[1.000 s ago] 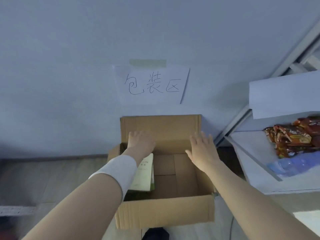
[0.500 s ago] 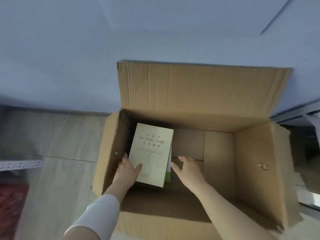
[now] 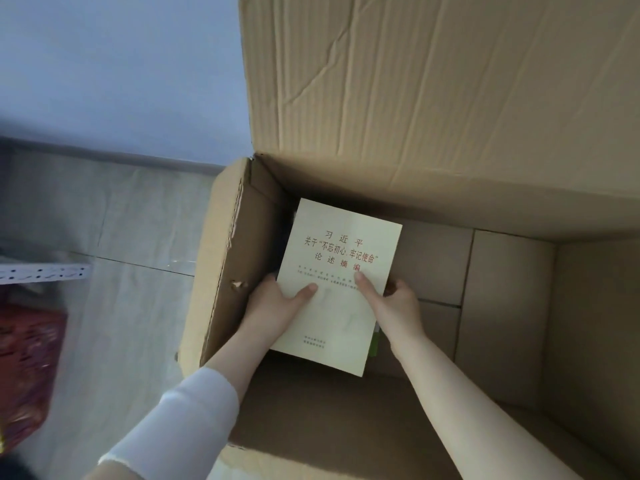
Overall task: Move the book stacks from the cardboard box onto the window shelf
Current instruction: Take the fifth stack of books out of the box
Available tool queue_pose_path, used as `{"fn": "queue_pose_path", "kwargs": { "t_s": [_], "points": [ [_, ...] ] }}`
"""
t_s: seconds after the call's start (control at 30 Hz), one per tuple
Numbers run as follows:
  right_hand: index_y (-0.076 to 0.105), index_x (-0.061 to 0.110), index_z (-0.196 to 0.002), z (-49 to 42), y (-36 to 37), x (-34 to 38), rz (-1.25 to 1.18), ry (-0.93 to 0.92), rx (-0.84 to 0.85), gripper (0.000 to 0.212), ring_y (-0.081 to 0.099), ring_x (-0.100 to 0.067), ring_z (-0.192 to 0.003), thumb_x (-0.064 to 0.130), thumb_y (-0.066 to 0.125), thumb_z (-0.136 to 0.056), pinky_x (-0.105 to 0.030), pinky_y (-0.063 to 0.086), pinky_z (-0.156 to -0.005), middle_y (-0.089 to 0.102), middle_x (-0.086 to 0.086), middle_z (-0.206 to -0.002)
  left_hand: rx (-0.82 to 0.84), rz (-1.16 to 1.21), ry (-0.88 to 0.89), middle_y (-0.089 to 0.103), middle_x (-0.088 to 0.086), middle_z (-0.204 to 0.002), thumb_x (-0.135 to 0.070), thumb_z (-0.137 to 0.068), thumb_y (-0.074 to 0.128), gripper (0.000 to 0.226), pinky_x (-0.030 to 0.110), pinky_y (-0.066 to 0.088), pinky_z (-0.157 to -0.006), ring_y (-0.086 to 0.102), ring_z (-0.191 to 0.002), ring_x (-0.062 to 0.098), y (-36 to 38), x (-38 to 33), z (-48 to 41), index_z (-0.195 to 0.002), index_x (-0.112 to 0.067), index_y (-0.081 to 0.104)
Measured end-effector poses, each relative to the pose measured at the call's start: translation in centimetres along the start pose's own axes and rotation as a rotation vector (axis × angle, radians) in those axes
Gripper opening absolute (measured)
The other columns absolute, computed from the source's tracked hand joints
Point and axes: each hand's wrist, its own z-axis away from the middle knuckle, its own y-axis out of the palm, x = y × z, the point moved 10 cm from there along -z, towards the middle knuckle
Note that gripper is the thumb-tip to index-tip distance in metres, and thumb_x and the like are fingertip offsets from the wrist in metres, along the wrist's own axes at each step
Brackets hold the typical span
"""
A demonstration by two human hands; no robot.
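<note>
In the middle of the frame we hold the book stack (image 3: 341, 244) inside the cardboard box (image 3: 242, 254), close to its left wall. Our left hand (image 3: 273, 306) and right hand (image 3: 398, 306) grip its two sides, with the thumbs pressed on top of it.

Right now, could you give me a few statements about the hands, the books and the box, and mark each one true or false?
1. The left hand and right hand both grip the book stack, thumbs on its top cover. True.
2. The book stack sits outside the cardboard box. False: it is inside, near the box's left wall.
3. The top cover is pale with red lettering. True.
4. The box's rear flap is folded shut. False: it stands raised and open.
</note>
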Motion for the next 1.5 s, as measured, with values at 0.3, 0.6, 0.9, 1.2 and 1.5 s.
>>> {"fn": "queue_pose_path", "kwargs": {
  "t_s": [0.3, 0.6, 0.9, 1.2, 1.5],
  "points": [
    [0.061, 0.012, -0.115, 0.4, -1.2, -0.5, -0.194, 0.083, 0.153, 0.039, 0.066, -0.009, -0.090, 0.034, 0.068, -0.083, -0.021, 0.048, -0.066, 0.070, 0.003, -0.105, 0.116, 0.191, -0.022, 0.058, 0.002, -0.115, -0.037, -0.069, 0.080, 0.079, 0.040, 0.054, -0.085, 0.062, -0.101, 0.021, 1.0, -0.2, 2.3, -0.131, -0.015, 0.035],
    [0.063, 0.020, -0.114, 7.7, -4.0, 1.5, -0.233, 0.042, 0.244, 0.050, 0.068, -0.009, -0.096, 0.044, 0.068, -0.070, -0.029, 0.052, -0.083, 0.073, 0.007, -0.104, 0.323, 0.547, 0.023, 0.067, 0.006, -0.111, -0.015, -0.075, 0.078, 0.057, 0.033, 0.058, -0.075, 0.070, -0.092, 0.022, 1.6, -1.2, 9.1, -0.120, -0.014, 0.043],
    [0.066, 0.015, -0.089, 21.6, -6.4, 5.5, -0.176, -0.032, 0.144, 0.031, 0.069, -0.019, -0.087, 0.044, 0.067, -0.078, -0.038, 0.053, -0.086, 0.072, -0.002, -0.091, 0.349, 0.664, 0.176, 0.064, 0.002, -0.114, -0.028, -0.068, 0.082, 0.078, 0.023, 0.058, -0.064, 0.068, -0.092, 0.016, -3.1, -0.2, 22.4, -0.131, -0.013, 0.037],
    [0.067, 0.014, -0.096, 40.7, -0.4, 10.6, -0.017, -0.336, 0.289, 0.031, 0.069, -0.015, -0.077, 0.041, 0.066, -0.080, -0.028, 0.053, -0.064, 0.072, 0.000, -0.086, 0.177, 0.803, 0.399, 0.066, 0.011, -0.123, -0.047, -0.047, 0.088, 0.102, 0.050, 0.053, -0.093, 0.068, -0.106, 0.028, -13.8, 7.8, 38.3, -0.130, -0.006, 0.046],
    [0.068, 0.014, -0.098, 63.4, 18.3, 17.2, 0.171, -0.650, 0.601, 0.035, 0.069, -0.021, -0.088, 0.042, 0.066, -0.077, -0.036, 0.054, -0.083, 0.072, -0.004, -0.099, -0.188, 0.991, 0.559, 0.068, 0.016, -0.117, -0.039, -0.052, 0.086, 0.091, 0.052, 0.053, -0.091, 0.068, -0.102, 0.034, -33.7, 21.6, 52.4, -0.127, -0.002, 0.050]
  ]
}}
